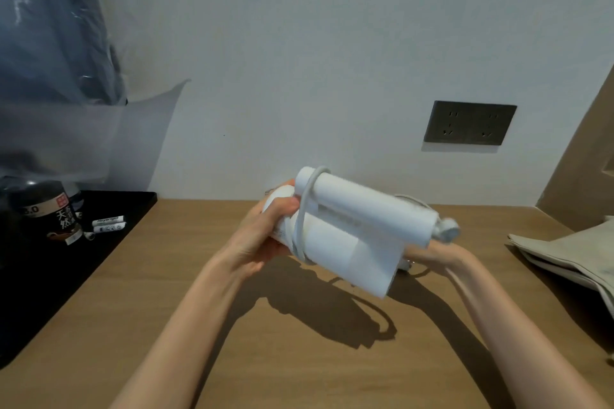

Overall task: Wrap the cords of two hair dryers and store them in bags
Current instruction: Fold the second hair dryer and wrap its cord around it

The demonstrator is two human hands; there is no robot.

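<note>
Home room: wooden desk (332, 375), wall socket (470, 123)

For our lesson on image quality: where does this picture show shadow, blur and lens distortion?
Head view: the white folded hair dryer casts a hard shadow on the brown wooden table; its grey cord end is blurred; the dark wall socket looks skewed.

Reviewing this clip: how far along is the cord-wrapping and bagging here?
Done: one cord loop circles the white hair dryer. In hand: left hand grips one end, right hand is at the other, fingers hidden. Left: bagging; the beige bags lie flat on the table. No second dryer shows.
</note>
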